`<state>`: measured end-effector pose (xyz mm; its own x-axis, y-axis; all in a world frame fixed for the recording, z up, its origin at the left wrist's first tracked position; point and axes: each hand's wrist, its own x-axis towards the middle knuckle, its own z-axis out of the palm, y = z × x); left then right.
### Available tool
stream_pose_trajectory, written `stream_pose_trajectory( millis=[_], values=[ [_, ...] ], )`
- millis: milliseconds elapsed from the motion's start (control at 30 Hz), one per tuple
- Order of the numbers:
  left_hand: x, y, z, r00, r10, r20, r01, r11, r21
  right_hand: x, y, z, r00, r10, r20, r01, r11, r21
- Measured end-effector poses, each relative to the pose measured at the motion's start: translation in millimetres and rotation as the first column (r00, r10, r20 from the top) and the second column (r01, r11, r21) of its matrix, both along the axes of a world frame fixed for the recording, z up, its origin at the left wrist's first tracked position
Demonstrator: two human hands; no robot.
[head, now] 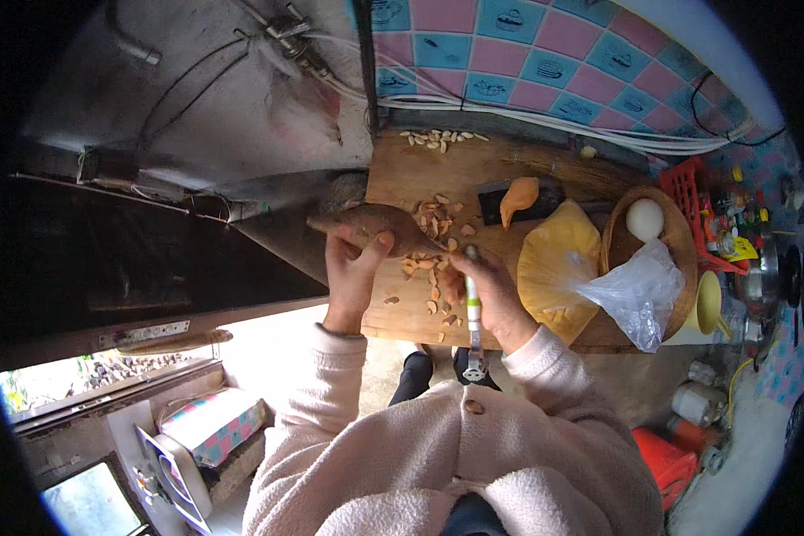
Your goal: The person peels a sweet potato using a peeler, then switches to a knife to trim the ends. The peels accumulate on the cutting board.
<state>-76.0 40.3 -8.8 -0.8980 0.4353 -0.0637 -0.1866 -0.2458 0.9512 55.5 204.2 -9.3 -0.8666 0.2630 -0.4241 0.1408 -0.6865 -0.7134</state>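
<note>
My left hand (355, 268) grips a large unpeeled sweet potato (375, 224) by its middle, thumb on top, over the left part of a wooden board (402, 321). At its pointed right end is my right hand (492, 285), closed around the white and green handle of a peeler (473, 311); the metal end points toward my body. Orange and brown peelings (435, 214) lie scattered beneath my hands. Farther back, a peeled orange piece (519, 195) rests on the dark blade of a cleaver or similar flat dark object (489, 204).
Pale garlic cloves or similar pieces (442, 139) lie at the board's back edge. To the right are a tied plastic bag of yellow contents (556, 268), a woven basket (687, 281) with a white round object (644, 220), a red plastic rack (680, 187) and a yellow cup-like vessel (708, 301).
</note>
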Motion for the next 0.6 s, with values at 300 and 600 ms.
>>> stream_pose_trajectory(
  millis=[300, 600],
  values=[
    [62.9, -31.6, 38.0, 0.949, 0.298, -0.1, -0.289, 0.953, 0.09, -29.3, -57.6, 22.4, 0.981, 0.048, -0.188, -0.018, 0.987, 0.161],
    [67.0, -44.0, 34.0, 0.957, 0.234, 0.171, -0.274, 0.924, 0.268, -36.8, -87.3, 46.3, 0.98, -0.084, -0.181, 0.126, 0.965, 0.229]
  ],
)
